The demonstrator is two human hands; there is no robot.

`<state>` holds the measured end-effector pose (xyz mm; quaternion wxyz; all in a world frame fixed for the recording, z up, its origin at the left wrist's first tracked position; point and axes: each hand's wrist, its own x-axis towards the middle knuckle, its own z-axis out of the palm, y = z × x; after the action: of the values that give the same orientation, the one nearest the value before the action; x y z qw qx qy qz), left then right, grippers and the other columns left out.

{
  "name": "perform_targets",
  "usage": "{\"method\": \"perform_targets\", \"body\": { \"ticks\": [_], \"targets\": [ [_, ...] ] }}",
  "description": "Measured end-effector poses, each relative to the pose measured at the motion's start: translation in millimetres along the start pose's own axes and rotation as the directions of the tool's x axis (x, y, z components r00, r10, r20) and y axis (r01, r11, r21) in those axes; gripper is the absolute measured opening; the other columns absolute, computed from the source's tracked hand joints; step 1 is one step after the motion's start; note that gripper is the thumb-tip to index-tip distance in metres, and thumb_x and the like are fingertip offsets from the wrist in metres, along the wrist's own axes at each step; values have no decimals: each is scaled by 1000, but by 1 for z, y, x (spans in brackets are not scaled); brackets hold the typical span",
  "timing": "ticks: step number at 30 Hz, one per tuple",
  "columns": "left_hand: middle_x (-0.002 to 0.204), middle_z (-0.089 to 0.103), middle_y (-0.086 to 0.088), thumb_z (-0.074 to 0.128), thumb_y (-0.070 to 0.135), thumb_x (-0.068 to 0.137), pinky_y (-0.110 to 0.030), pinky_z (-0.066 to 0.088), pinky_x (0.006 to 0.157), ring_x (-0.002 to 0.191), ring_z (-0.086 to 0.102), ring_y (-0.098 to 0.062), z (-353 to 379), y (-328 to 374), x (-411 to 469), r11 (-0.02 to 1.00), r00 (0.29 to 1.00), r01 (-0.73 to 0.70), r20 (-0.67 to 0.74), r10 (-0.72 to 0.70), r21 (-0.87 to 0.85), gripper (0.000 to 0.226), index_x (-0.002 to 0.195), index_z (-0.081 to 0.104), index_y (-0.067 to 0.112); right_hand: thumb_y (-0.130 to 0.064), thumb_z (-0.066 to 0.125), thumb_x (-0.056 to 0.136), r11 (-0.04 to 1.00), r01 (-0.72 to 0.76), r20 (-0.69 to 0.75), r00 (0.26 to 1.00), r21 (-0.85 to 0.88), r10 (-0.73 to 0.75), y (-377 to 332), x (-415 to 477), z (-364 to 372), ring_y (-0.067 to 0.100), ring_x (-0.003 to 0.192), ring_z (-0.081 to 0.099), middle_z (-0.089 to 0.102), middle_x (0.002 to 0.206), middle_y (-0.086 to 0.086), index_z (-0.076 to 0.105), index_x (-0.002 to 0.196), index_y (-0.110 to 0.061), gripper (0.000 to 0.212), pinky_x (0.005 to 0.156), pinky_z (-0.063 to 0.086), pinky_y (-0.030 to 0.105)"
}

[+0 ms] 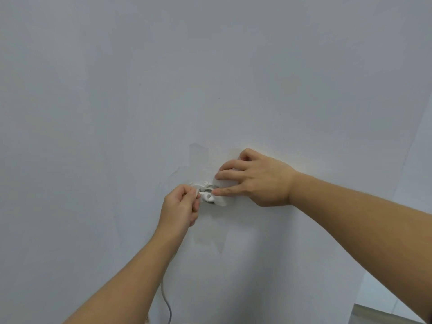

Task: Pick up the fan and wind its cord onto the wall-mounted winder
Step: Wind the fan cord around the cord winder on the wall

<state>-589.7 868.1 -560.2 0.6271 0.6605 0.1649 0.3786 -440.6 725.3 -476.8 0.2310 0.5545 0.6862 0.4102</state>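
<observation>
At winder (208,197), cord (167,303) between left fingers (189,192)

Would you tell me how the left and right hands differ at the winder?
The left hand is curled, pinching the cord; the right hand has straight, spread fingers and grips nothing. The left hand reaches up from below, the right hand in from the side. Both meet at the winder.

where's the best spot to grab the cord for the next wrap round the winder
I'd pinch the cord on its slack run just below the left hand, coming from the left of the winder. That stretch hangs free down the wall, while the right hand sits against the winder's right side.
</observation>
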Motion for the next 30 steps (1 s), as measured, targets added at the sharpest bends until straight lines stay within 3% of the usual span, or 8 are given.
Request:
{"method": "perform_targets", "body": {
  "ticks": [4, 8, 10, 13, 17, 20, 25, 30],
  "targets": [
    [53, 52, -8, 47, 17, 98, -21, 33, 37, 34, 40, -13, -7, -1, -3, 993, 991, 116, 70, -117, 8, 28, 75, 56, 5, -14, 57, 79, 1000, 0, 3, 1000, -1, 0, 0, 1, 0, 22, 122, 52, 59, 130, -1, 53, 132, -37, 58, 87, 40, 37],
    [49, 57, -6, 47, 50, 94, -25, 50, 46, 38, 52, -17, -8, -1, -9, 934, 927, 333, 136, -350, 133, 51, 71, 58, 6, -15, 57, 80, 1000, -1, 4, 1000, 2, 1, 0, 0, -1, 22, 122, 52, 59, 130, -1, 52, 133, -37, 57, 87, 40, 38],
    [46, 51, -4, 43, 51, 95, -23, 47, 45, 37, 46, -15, -4, -3, -10, 927, 911, 356, 178, -373, 121, 53, 68, 55, 8, -16, 55, 82, 1000, 0, 4, 1000, -2, 0, 0, 0, -1, 22, 123, 51, 58, 130, -1, 51, 133, -37, 56, 88, 39, 38],
    [46, 41, 1, 36, 28, 103, -21, 31, 42, 38, 31, -10, 3, -6, -5, 955, 934, 286, 244, -260, -79, 40, 71, 50, 9, -15, 53, 82, 1000, -5, -4, 1000, -2, 5, 0, 0, -1, 22, 122, 52, 58, 129, -1, 50, 134, -35, 56, 87, 39, 38],
    [56, 48, -3, 36, 7, 101, -19, 30, 43, 40, 33, -8, 4, -11, -3, 937, 929, 291, 293, -228, -193, 27, 85, 58, 2, -14, 51, 83, 1000, -20, -20, 1000, 8, 20, -2, 0, 0, 21, 121, 51, 58, 128, -2, 47, 137, -32, 57, 87, 37, 37],
    [58, 54, -5, 45, 21, 100, -21, 40, 46, 40, 41, -9, 0, -14, -4, 921, 895, 368, 317, -314, -126, 29, 84, 62, 3, -14, 49, 84, 1000, -23, -13, 1000, 0, 23, -1, 0, 1, 21, 122, 50, 57, 129, -2, 44, 139, -32, 58, 88, 36, 37],
    [47, 46, -3, 39, 74, 83, -24, 41, 45, 40, 37, -15, 8, -14, -11, 810, 725, 559, 369, -582, 180, 69, 59, 59, 12, -12, 50, 84, 1000, -10, -9, 1000, -11, 10, -1, 0, 0, 23, 121, 51, 57, 129, 0, 43, 139, -36, 61, 87, 37, 38],
    [46, 44, -2, 30, 51, 99, -22, 26, 43, 37, 27, -11, 30, -17, -9, 839, 741, 542, 444, -504, 46, 56, 70, 53, 8, -11, 49, 82, 999, 2, 5, 1000, -36, -1, 0, 0, 0, 23, 122, 50, 56, 130, 1, 43, 139, -38, 64, 88, 37, 39]
  ]
}}
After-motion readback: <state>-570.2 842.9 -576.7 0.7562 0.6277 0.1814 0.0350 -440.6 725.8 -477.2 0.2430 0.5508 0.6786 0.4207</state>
